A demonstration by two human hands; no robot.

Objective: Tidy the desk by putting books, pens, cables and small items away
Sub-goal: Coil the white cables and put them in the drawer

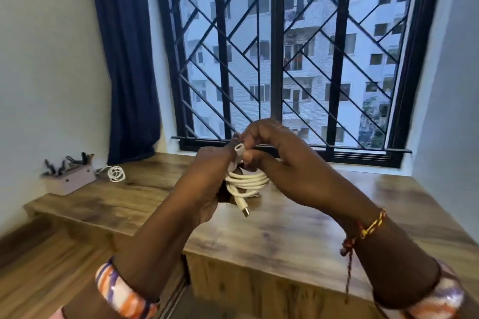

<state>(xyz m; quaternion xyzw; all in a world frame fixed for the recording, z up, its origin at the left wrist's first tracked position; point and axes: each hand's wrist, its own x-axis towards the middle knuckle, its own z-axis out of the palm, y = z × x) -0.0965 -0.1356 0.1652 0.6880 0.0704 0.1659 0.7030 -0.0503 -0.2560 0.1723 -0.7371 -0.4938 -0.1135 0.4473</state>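
Item 1: white coiled charging cable [246, 180], several loops bundled together, held in the air above the wooden table [298, 230], in front of the window. One metal-tipped plug end hangs down below the bundle; the other white plug end points up between the fingertips.

Item 2: left hand [207, 184], fingers curled round the left side of the coil, gripping the loops.

Item 3: right hand [272, 153], thumb and fingers pinching the upper plug end just above the coil. The two hands are close together, both clamped on the same cable.

Item 4: red-and-yellow braided thread band [368, 228] on the right wrist, one loose end hanging down.

Item 5: orange, purple and white striped cuffs [121, 292], one on each forearm near the lower edge of the view.

Item 6: second white cable, loosely coiled [116, 173], lying on the table at far left, just beside a small pale pink box-shaped holder [72, 179] with dark objects standing in it; what they are cannot be told.

Item 7: dark blue curtain [124, 59], hanging at the left of the window.

Item 8: black metal window grille [277, 46] with diagonal bars; pale apartment blocks behind it.
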